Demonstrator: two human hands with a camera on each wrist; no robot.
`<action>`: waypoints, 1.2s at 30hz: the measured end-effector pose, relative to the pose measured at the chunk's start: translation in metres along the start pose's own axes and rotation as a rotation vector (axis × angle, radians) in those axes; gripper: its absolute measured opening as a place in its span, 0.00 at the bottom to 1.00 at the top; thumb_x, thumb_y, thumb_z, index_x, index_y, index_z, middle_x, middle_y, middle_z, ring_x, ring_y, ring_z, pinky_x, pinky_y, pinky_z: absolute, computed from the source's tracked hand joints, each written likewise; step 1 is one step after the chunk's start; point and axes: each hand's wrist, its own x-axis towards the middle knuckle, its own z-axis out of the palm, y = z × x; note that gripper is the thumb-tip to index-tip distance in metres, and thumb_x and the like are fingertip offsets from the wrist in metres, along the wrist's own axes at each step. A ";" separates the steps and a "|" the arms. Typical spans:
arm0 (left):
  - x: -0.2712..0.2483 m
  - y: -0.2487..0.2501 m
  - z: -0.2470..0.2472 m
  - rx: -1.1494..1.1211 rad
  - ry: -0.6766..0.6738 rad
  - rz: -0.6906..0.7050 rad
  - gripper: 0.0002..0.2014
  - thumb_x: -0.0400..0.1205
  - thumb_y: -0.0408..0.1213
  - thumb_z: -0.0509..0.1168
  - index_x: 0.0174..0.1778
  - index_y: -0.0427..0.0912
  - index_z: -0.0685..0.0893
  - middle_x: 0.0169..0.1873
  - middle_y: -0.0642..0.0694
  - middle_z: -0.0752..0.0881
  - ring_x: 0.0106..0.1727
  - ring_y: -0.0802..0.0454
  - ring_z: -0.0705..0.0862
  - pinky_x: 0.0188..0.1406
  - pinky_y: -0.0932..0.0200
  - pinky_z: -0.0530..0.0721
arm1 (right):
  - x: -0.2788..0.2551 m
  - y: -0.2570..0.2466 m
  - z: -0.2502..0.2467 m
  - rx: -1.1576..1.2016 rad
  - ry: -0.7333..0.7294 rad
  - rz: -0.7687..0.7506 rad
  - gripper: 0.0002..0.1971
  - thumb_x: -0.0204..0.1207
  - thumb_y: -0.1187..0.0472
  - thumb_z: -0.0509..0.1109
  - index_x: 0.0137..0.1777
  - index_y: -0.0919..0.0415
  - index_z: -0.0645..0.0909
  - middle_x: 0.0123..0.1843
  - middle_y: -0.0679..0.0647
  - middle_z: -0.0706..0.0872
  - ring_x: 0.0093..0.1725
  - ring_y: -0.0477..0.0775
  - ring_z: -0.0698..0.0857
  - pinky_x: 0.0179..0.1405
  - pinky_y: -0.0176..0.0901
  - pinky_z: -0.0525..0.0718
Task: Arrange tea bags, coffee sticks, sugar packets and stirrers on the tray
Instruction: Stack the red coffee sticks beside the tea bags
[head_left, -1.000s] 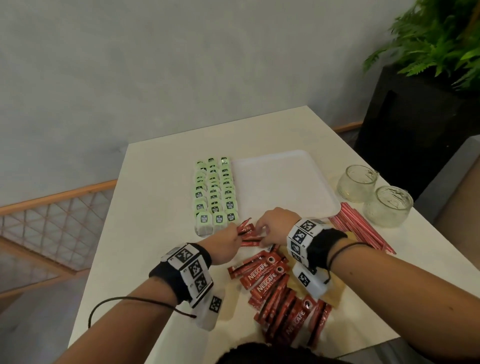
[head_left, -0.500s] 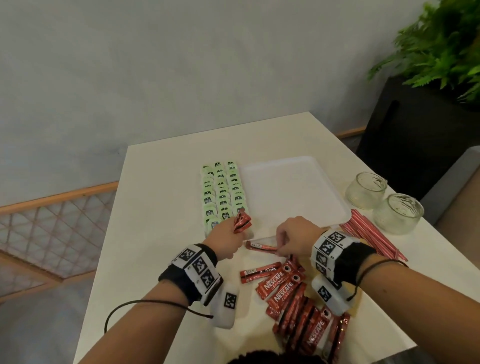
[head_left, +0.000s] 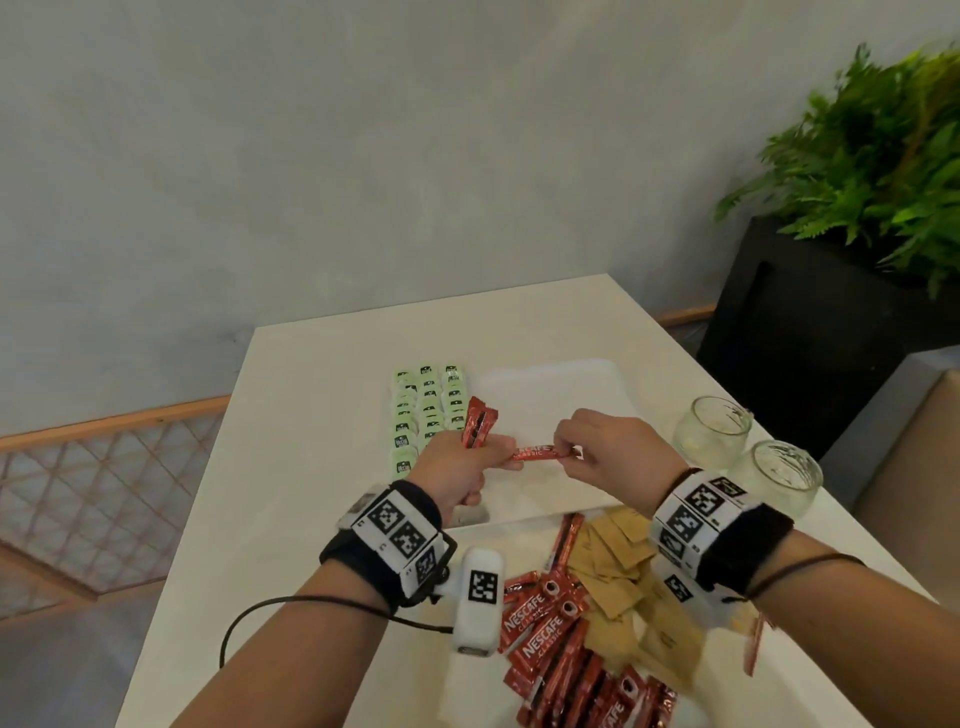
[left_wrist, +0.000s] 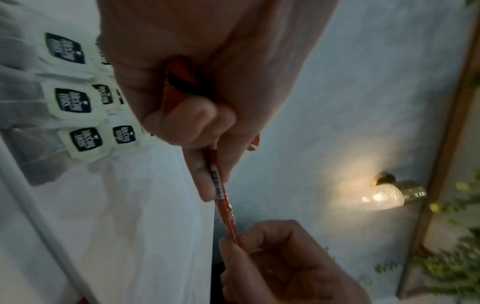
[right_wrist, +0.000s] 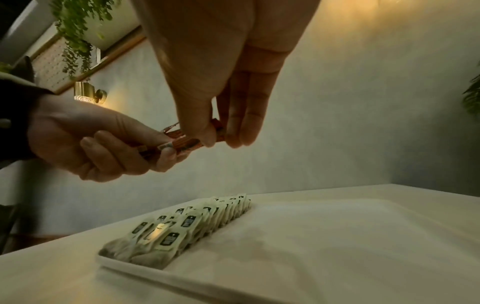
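Observation:
My left hand (head_left: 493, 457) is raised over the white tray (head_left: 561, 384) and grips a small bunch of red coffee sticks (head_left: 479, 422) that stand up out of the fist. A single coffee stick (head_left: 540, 453) lies level between both hands. My right hand (head_left: 570, 450) pinches its right end, and my left thumb and finger hold its left end (left_wrist: 221, 191). In the right wrist view, thumb and fingers pinch that stick (right_wrist: 192, 142). Green tea bags (head_left: 428, 410) lie in three rows along the tray's left side. More coffee sticks (head_left: 550, 639) and brown sugar packets (head_left: 618, 566) are heaped at the near edge.
Two glass jars (head_left: 712, 431) (head_left: 780, 477) stand right of the tray, behind my right wrist. The white table (head_left: 311, 467) ends just left of my left arm. A black planter with a fern (head_left: 810, 322) stands off the table's far right corner.
Both hands rose from the table beside the pile to above the tray. The left lifted its bunch upright. The right picked up one stick and brought it to the left hand.

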 end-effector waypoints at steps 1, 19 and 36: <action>0.002 -0.001 0.000 0.060 0.028 0.060 0.07 0.82 0.39 0.71 0.54 0.41 0.86 0.42 0.44 0.93 0.18 0.57 0.65 0.17 0.64 0.67 | 0.000 0.002 -0.001 0.004 0.003 -0.001 0.06 0.71 0.57 0.75 0.42 0.49 0.79 0.41 0.44 0.81 0.38 0.50 0.82 0.30 0.44 0.80; 0.044 0.016 -0.001 0.213 0.130 0.269 0.06 0.79 0.36 0.73 0.51 0.42 0.90 0.38 0.46 0.92 0.15 0.65 0.71 0.19 0.66 0.71 | 0.061 0.028 0.009 0.707 -0.139 0.547 0.11 0.72 0.54 0.79 0.40 0.62 0.84 0.29 0.51 0.87 0.25 0.48 0.81 0.33 0.42 0.83; 0.121 0.033 -0.077 0.097 0.187 -0.037 0.09 0.85 0.40 0.61 0.51 0.38 0.80 0.35 0.45 0.84 0.24 0.55 0.72 0.17 0.63 0.71 | 0.158 0.114 0.107 0.779 -0.092 1.012 0.05 0.81 0.64 0.69 0.49 0.60 0.87 0.41 0.59 0.86 0.30 0.52 0.79 0.30 0.44 0.84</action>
